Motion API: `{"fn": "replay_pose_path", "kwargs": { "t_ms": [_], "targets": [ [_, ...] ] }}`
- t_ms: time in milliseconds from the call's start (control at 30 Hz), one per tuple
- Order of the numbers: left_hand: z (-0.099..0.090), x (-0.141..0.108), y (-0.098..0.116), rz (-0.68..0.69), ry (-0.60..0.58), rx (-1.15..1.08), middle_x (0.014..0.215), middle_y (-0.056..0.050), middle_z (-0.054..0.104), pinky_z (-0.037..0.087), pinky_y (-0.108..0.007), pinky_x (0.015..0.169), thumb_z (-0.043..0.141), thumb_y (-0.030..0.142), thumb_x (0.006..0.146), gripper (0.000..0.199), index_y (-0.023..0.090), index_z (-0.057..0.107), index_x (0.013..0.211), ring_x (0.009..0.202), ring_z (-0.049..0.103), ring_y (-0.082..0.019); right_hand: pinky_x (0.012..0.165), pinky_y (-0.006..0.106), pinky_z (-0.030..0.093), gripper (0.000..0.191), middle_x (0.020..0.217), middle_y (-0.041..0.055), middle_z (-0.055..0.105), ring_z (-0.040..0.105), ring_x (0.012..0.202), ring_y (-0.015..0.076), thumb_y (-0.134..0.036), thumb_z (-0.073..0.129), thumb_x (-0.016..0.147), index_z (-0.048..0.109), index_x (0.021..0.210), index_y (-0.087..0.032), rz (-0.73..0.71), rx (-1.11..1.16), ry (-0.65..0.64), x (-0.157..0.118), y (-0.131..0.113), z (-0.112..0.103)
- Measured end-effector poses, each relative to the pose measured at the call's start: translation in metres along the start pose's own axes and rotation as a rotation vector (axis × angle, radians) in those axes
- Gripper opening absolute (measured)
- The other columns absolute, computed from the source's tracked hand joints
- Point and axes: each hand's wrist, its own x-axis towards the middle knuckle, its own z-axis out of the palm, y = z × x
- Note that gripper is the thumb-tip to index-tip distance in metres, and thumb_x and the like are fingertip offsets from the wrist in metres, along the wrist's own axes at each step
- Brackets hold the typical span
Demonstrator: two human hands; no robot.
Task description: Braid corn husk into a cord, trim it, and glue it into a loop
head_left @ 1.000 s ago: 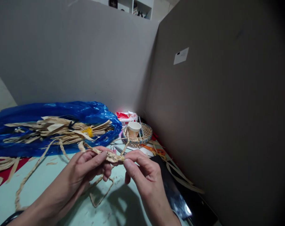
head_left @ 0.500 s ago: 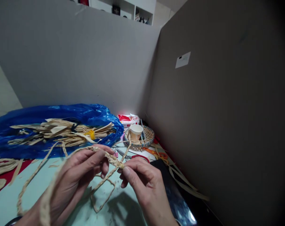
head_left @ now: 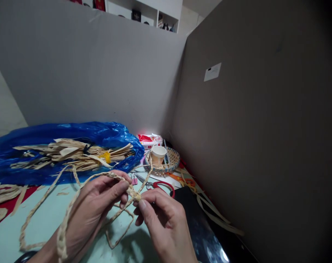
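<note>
A pale braided straw cord (head_left: 61, 233) loops over my left wrist and runs up to a knotted crossing between my hands. My left hand (head_left: 100, 201) pinches the braid between thumb and fingertips, just left of the crossing. With thumb and index finger, my right hand (head_left: 163, 219) grips the crossing's right end. One braided length rises from there toward the basket (head_left: 174, 160), and others hang below in loose loops. The fingers partly hide the crossing.
Behind my left hand lies a blue plastic bag (head_left: 100, 128) with straw strips (head_left: 72, 151). A paper cup (head_left: 158, 155) sits in the basket. Red-handled scissors (head_left: 170, 187), a pink binder clip (head_left: 134, 179), orange scissors (head_left: 179, 179) and a dark glossy object (head_left: 201, 226) are nearby.
My right hand and the crossing have shifted slightly left and down. More of the red scissors handle and the pink clip shows. Both hands keep their grip on the braid.
</note>
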Motion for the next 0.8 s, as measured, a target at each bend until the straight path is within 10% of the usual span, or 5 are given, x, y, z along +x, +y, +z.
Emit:
{"fn": "replay_pose_path", "kwargs": {
  "t_ms": [200, 467, 800],
  "targets": [
    [0.003, 0.001, 0.002, 0.038, 0.011, 0.031, 0.063, 0.002, 0.06, 0.045, -0.023, 0.053, 0.091, 0.045, 0.063, 0.032, 0.019, 0.073, 0.069, 0.057, 0.051, -0.013, 0.066, 0.03, 0.053, 0.026, 0.083, 0.0083, 0.074, 0.066, 0.075, 0.0213, -0.043, 0.062, 0.096, 0.076, 0.1, -0.022, 0.017, -0.007, 0.041, -0.008, 0.003, -0.004],
    [0.002, 0.001, -0.001, 0.053, -0.012, 0.043, 0.056, 0.005, 0.058, 0.041, -0.02, 0.052, 0.089, 0.047, 0.067, 0.029, 0.024, 0.074, 0.071, 0.055, 0.049, -0.011, 0.067, 0.027, 0.051, 0.024, 0.078, 0.0042, 0.073, 0.062, 0.067, 0.0156, -0.031, 0.063, 0.094, 0.076, 0.077, -0.019, -0.099, -0.069, 0.04, 0.005, -0.003, -0.008],
    [0.002, -0.006, -0.01, 0.033, -0.029, 0.026, 0.057, 0.005, 0.059, 0.04, -0.019, 0.056, 0.084, 0.049, 0.074, 0.028, 0.025, 0.07, 0.076, 0.058, 0.047, -0.012, 0.06, 0.024, 0.057, 0.026, 0.077, 0.0007, 0.074, 0.068, 0.058, 0.0137, -0.033, 0.079, 0.084, 0.063, 0.101, -0.022, 0.065, 0.37, 0.09, 0.014, 0.005, -0.006]
  ]
}}
